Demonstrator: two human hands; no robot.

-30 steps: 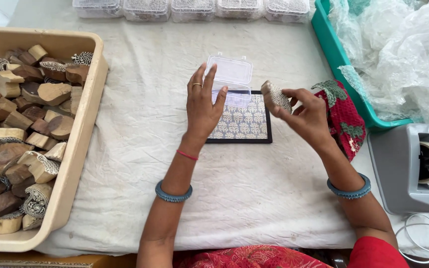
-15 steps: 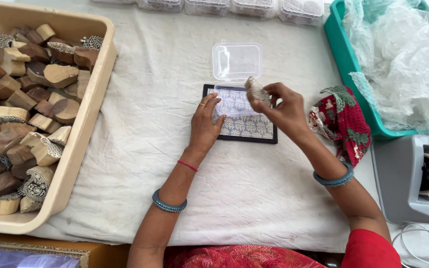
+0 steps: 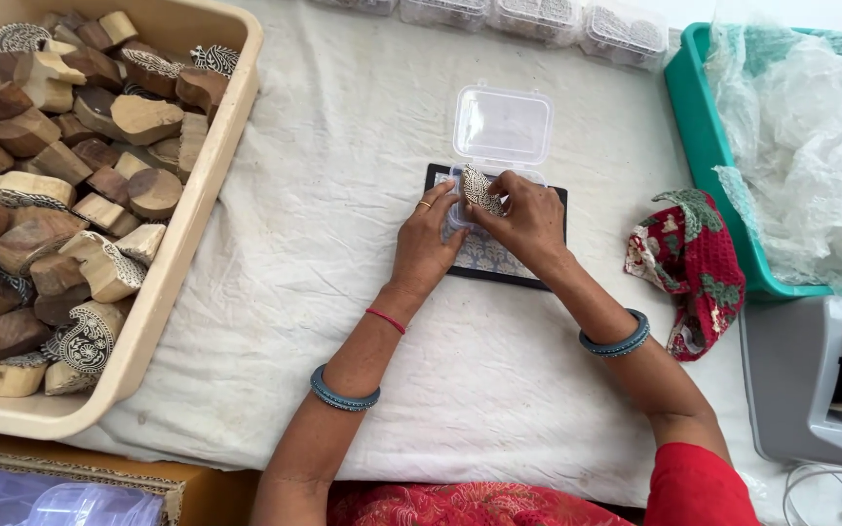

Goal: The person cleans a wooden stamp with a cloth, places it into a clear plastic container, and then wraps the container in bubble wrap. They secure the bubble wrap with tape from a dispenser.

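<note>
- The left hand (image 3: 428,248) lies on the near-left edge of the dark pad (image 3: 460,271), fingers close together, probably to keep it steady on the bench (image 3: 499,390).
- The right hand (image 3: 526,222) has its fingers clamped on a carved block (image 3: 480,189), held over the small clear box (image 3: 462,209).
- The box lid (image 3: 502,125) stands open on the far side.

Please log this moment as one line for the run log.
right hand: holds carved block | left hand: steadies clear box, lid open | beneath: patterned pad
</note>
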